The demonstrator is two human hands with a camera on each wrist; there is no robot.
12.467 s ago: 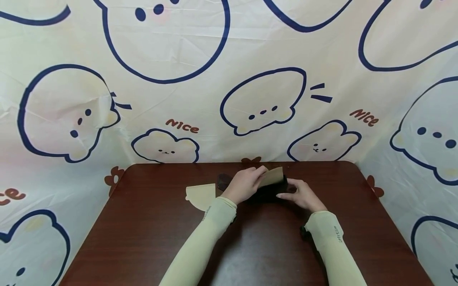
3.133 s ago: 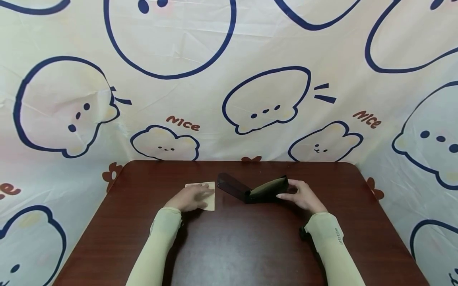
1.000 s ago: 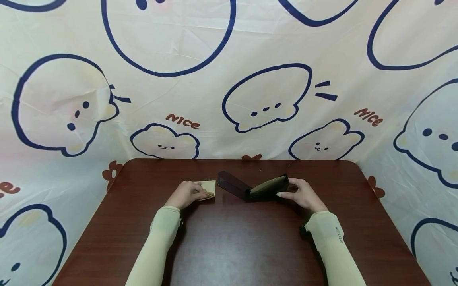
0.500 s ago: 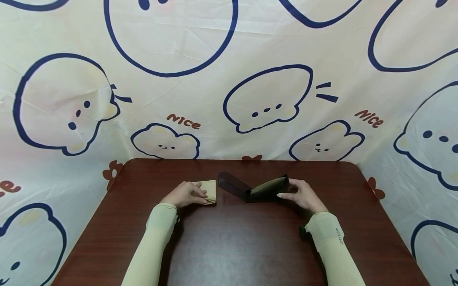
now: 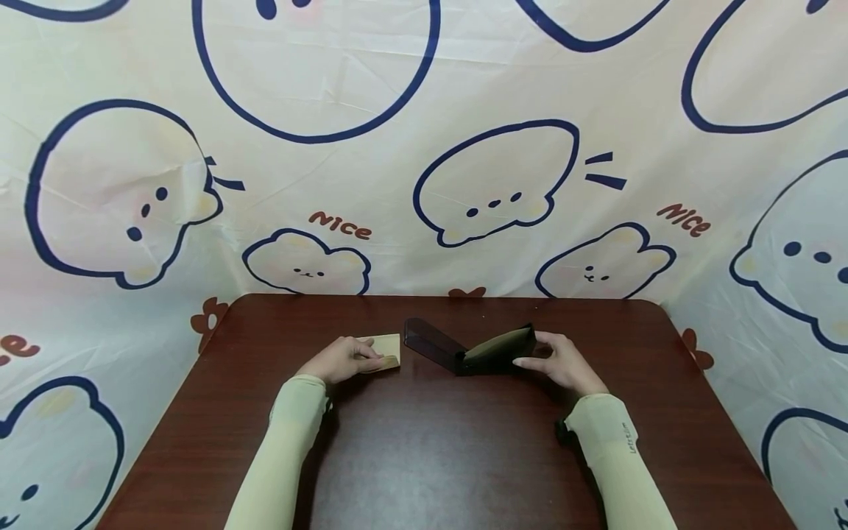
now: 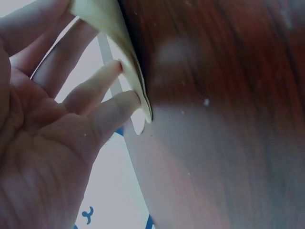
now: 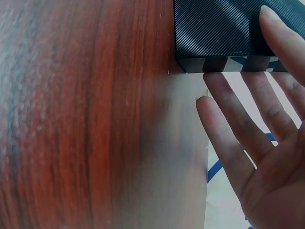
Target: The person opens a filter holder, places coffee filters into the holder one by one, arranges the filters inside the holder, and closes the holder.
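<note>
A cream coffee filter [image 5: 389, 344], thin and layered at its edge, lies left of centre on the table. My left hand [image 5: 340, 359] pinches its near side; in the left wrist view the filter [image 6: 114, 28] bends up off the tabletop, fingertips against its back. Right of centre stands a black ribbed case [image 5: 500, 357], its dark lid [image 5: 430, 342] tipped open to the left and an olive-brown sheet [image 5: 497, 344] showing in its mouth. My right hand [image 5: 563, 362] holds the case's right end. In the right wrist view the thumb lies on the case's [image 7: 219, 28] face and fingers reach its far edge.
The dark red-brown wooden table [image 5: 424, 456] has its back edge just behind the case and filter. A cream curtain [image 5: 371, 184] with blue cartoon outlines hangs around the back and sides.
The left hand has moved from the black case to the cream filter, first lying over it, now pinching and bending up its near side. The right hand stays on the case.
</note>
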